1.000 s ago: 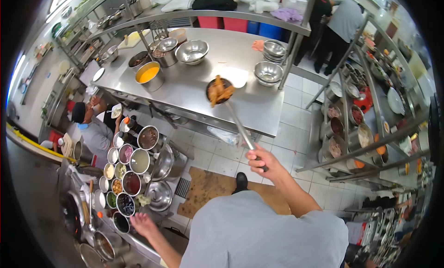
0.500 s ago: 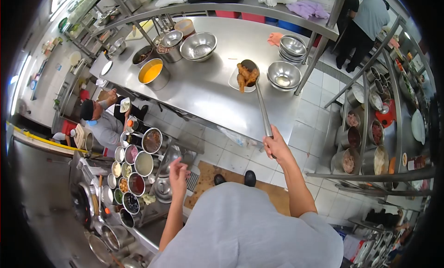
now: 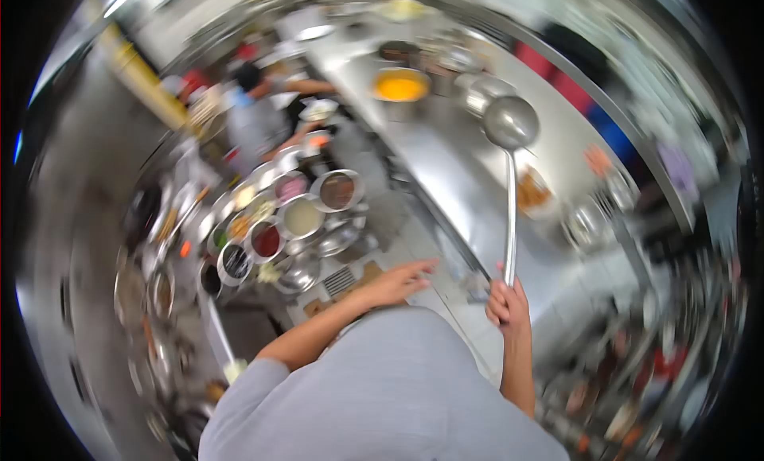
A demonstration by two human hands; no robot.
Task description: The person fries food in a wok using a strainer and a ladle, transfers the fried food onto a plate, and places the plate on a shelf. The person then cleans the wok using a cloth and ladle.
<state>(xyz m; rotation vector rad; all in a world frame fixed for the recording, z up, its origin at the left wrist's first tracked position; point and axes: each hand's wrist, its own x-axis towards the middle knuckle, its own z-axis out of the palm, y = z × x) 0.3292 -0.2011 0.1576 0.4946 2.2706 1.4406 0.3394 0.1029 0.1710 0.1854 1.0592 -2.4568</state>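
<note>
My right hand is wrapped round the handle of a long metal ladle, held upright in view with its bowl over the steel table. Partly behind the handle, brown fried food lies on a white plate on the table. My left hand is empty with its fingers apart, in front of my body. Left of it are a pot of red sauce and a steel bowl.
A pot of orange liquid stands on the steel table. Steel bowls are at its right end. A co-worker is beyond the ingredient pots at the left. Much of the right side is blurred.
The view has swung round. The ladle, which carried the brown food, has come away from it; the food now lies on the plate. My left hand has moved away from the pots toward my body's front.
</note>
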